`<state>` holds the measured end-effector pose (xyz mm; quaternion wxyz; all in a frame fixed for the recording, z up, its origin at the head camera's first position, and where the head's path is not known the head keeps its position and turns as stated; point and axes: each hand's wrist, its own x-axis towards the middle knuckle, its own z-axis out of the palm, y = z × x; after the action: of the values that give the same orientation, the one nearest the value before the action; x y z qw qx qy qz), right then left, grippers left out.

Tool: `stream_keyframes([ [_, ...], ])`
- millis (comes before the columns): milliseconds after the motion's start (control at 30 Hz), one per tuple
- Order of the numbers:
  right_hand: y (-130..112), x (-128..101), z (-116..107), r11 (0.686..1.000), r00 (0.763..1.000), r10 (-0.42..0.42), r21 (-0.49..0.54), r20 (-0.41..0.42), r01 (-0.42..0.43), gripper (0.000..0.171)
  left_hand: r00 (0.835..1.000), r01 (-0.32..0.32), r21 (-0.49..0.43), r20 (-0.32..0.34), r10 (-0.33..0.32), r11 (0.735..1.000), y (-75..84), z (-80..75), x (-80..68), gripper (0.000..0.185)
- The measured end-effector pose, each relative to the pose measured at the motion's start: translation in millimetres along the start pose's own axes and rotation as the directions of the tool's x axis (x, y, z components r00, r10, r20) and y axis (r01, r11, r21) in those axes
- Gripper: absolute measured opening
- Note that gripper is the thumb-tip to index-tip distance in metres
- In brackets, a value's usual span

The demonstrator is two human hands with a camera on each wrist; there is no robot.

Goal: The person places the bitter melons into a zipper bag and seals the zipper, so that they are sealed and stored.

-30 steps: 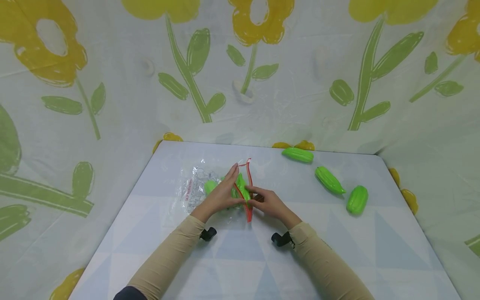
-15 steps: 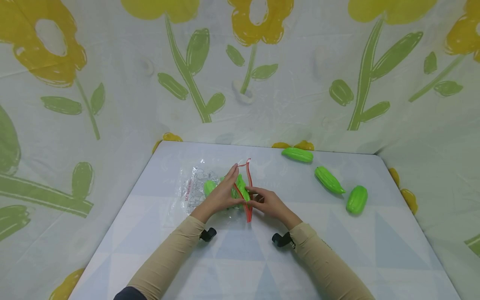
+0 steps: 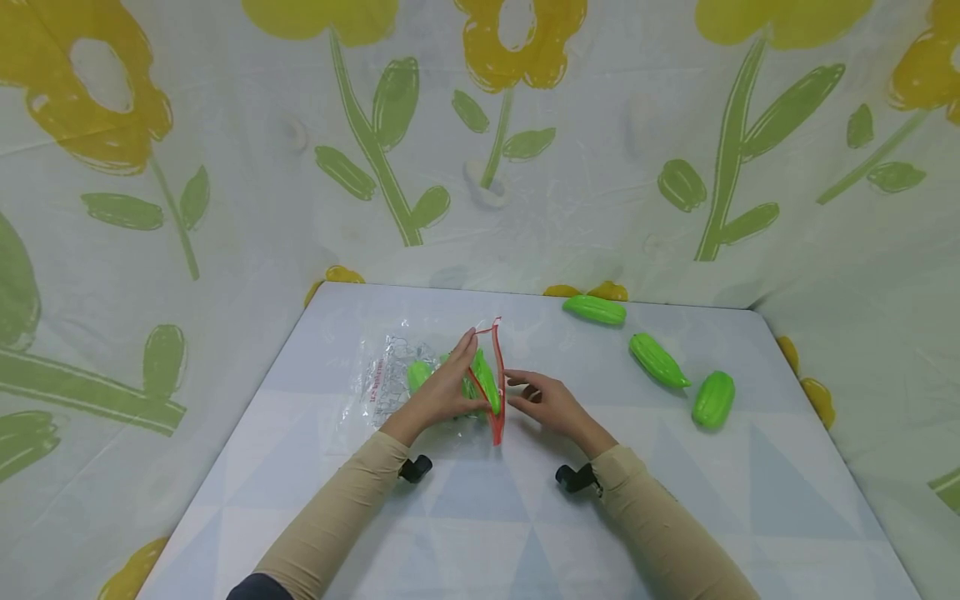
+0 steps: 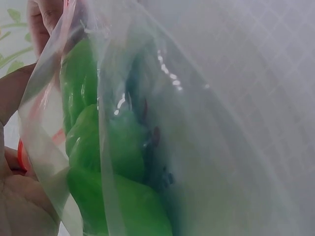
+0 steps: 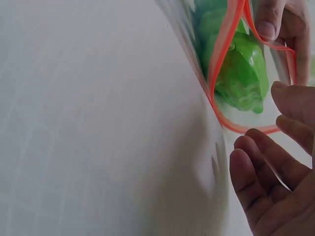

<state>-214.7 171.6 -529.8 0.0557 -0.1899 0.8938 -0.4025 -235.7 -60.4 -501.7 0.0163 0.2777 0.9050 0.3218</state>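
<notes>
A clear zip bag (image 3: 382,392) with a red-edged mouth (image 3: 501,358) lies on the table, its mouth spread toward the right. My left hand (image 3: 438,392) holds one side of that mouth, its thumb at the red edge in the right wrist view. Just inside the mouth sits a glossy, ribbed green vegetable (image 5: 241,73), seemingly plastic. Deeper in the bag shows another green piece (image 3: 418,373); the left hand covers part of the contents. My right hand (image 3: 551,407) is just right of the mouth, fingers loosely bent and nothing between them.
Outside the bag, three more green vegetables lie to the right: one near the back edge (image 3: 595,310), a pointed one (image 3: 657,360) and a shorter one (image 3: 714,400). A flowered cloth (image 3: 585,183) hangs behind the table (image 3: 480,533).
My right hand has let go of the green vegetable at the bag's mouth and drawn back slightly to the right. The left hand and the bag have stayed put.
</notes>
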Motion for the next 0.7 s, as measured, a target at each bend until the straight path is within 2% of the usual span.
stream_keyframes([
  [233, 6.1, -6.7, -11.1, 1.0, 1.0, 0.012, 0.014, 0.001, -0.012, 0.049, 1.0, 0.012, 0.007, -0.009, -0.012, 1.0, -0.1, 1.1, 0.0, 0.117],
  [467, 15.6, -12.5, -24.0, 0.998, 0.998, 0.06, 0.027, -0.016, -0.06, 0.049, 1.0, 0.008, 0.037, -0.025, -0.007, 0.999, -0.3, 3.1, 0.7, 0.117],
  [700, 24.7, -22.3, -37.1, 0.992, 0.992, 0.118, 0.041, -0.052, -0.116, 0.049, 1.0, 0.01, 0.025, -0.03, -0.01, 1.0, 2.2, 3.0, 0.7, 0.116],
])
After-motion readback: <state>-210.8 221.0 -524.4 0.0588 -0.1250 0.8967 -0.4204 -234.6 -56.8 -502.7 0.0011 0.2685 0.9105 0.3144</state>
